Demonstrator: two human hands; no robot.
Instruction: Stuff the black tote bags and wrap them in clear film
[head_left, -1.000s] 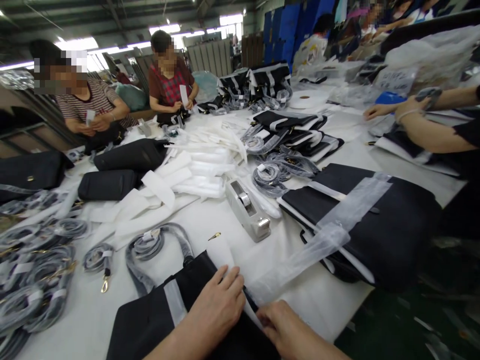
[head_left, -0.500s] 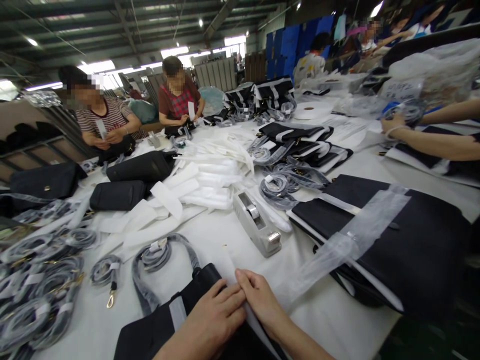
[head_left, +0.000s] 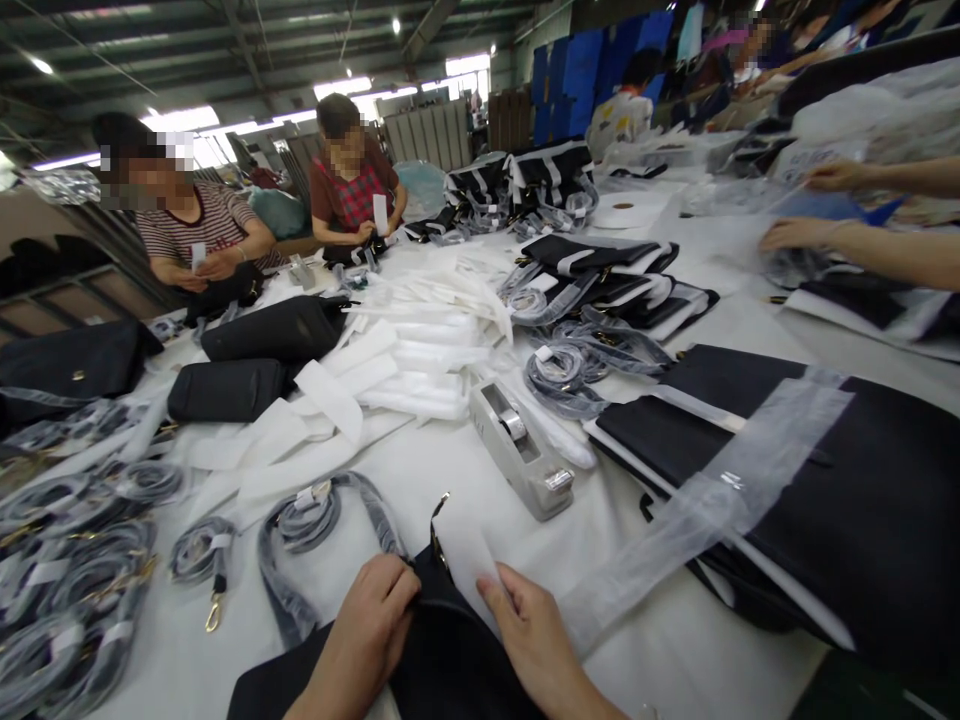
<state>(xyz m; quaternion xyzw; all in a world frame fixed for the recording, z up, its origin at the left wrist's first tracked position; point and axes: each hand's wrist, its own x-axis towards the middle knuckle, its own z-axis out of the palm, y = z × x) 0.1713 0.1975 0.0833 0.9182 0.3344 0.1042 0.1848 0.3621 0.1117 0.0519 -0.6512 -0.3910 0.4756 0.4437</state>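
In the head view, the black bag (head_left: 454, 650) lies under and between your hands, its near end cut off by the bottom of the picture. Your left hand (head_left: 366, 622) is closed in, fingers bunched over the thumb at the bag's upper edge, and seems to have that edge pinched. Your right hand (head_left: 534, 632) is partly curled, thumb and fingers nearly together on the white strip (head_left: 463, 550), which stands up ahead of it; whether the strip's near end is tucked into the bag, you cannot tell. The bag looks soft and pliant, likely moderate in weight, so expect it to fold wherever you lift; take it by the firm edge seam, as your left hand does. The strip looks feather-light, bendy and easily creased, perhaps a little slick, so a flat, gentle pinch on its side suits it. Just beyond your left hand, the film-wrapped strap (head_left: 279, 575) probably slides readily under the fingers. Ahead of your right hand, well apart from it, the tape dispenser (head_left: 523, 452) looks like a heavier, rigid piece.
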